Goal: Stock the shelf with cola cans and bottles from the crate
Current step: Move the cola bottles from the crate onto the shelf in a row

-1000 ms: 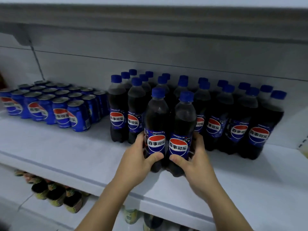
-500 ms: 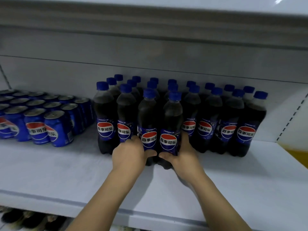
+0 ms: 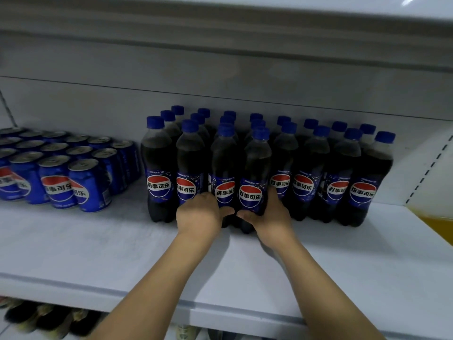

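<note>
On the white shelf (image 3: 98, 241), my left hand (image 3: 199, 214) and right hand (image 3: 270, 217) each clasp a blue-capped plastic cola bottle (image 3: 224, 165) low down; I expect them heavy, slick, slightly squeezable.

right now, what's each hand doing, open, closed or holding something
Left hand: closed, gripping the left front cola bottle near its base.
Right hand: closed, gripping the right front cola bottle near its base.

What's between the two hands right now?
In the head view, two upright cola bottles side by side: left hand grips one, right hand the other.
</note>
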`<action>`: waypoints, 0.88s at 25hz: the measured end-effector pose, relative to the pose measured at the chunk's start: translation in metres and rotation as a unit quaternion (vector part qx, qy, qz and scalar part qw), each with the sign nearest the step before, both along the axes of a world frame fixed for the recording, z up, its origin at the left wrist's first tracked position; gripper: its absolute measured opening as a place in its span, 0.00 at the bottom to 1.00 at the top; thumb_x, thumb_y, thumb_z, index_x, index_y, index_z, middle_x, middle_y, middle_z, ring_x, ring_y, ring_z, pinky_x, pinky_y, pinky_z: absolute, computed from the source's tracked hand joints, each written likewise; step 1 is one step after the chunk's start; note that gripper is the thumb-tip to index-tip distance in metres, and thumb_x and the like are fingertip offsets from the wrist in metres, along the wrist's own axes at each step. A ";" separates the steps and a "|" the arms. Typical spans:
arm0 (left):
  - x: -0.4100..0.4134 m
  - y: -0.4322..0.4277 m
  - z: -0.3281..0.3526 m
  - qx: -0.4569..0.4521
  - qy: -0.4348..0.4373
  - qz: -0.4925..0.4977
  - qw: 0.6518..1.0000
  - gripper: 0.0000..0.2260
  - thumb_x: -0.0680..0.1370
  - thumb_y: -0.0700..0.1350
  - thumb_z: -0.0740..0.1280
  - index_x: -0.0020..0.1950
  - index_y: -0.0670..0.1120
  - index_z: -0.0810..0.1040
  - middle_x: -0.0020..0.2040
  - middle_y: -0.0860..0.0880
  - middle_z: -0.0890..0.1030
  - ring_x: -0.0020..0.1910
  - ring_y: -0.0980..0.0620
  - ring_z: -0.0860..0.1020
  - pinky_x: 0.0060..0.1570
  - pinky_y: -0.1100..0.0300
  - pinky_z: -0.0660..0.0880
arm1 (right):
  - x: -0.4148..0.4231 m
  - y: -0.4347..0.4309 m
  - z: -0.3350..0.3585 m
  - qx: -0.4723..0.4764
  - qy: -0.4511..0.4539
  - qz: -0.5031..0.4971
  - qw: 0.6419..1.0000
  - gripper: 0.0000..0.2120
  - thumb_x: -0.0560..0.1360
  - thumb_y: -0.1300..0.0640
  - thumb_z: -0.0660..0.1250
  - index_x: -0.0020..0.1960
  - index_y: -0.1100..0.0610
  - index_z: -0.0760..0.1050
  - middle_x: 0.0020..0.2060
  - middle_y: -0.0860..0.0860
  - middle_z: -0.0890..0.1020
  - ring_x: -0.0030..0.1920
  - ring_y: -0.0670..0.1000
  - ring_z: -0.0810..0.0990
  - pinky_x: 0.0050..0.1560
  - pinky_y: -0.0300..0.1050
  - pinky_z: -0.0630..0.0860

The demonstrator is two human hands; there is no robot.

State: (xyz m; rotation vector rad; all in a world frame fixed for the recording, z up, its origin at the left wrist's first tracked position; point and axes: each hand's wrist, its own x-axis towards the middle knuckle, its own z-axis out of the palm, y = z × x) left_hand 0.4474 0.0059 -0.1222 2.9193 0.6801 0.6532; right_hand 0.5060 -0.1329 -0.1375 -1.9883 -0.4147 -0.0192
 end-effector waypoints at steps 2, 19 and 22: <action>0.000 0.000 -0.003 -0.041 0.001 0.003 0.999 0.27 0.76 0.66 0.61 0.56 0.41 0.76 0.53 0.46 0.81 0.54 0.45 0.80 0.41 0.59 0.70 | 0.000 0.002 0.000 -0.018 0.000 -0.011 1.000 0.39 0.66 0.52 0.79 0.71 0.46 0.63 0.66 0.48 0.75 0.65 0.52 0.75 0.63 0.51 0.73; -0.035 -0.113 0.011 -0.307 -0.138 -0.283 0.898 0.08 0.77 0.51 0.68 0.53 0.52 0.74 0.41 0.56 0.77 0.42 0.59 0.76 0.45 0.57 0.76 | -0.081 -0.141 0.013 -0.022 -0.067 -0.163 0.984 0.24 0.74 0.52 0.71 0.67 0.44 0.67 0.59 0.43 0.74 0.59 0.42 0.72 0.56 0.38 0.67; -0.035 -0.170 0.005 -0.342 -0.108 -0.331 0.873 0.10 0.76 0.51 0.69 0.55 0.53 0.72 0.46 0.57 0.77 0.47 0.60 0.75 0.45 0.65 0.73 | -0.094 -0.199 0.012 -0.003 -0.069 -0.201 0.977 0.22 0.74 0.53 0.72 0.65 0.43 0.69 0.58 0.43 0.75 0.58 0.43 0.73 0.56 0.38 0.68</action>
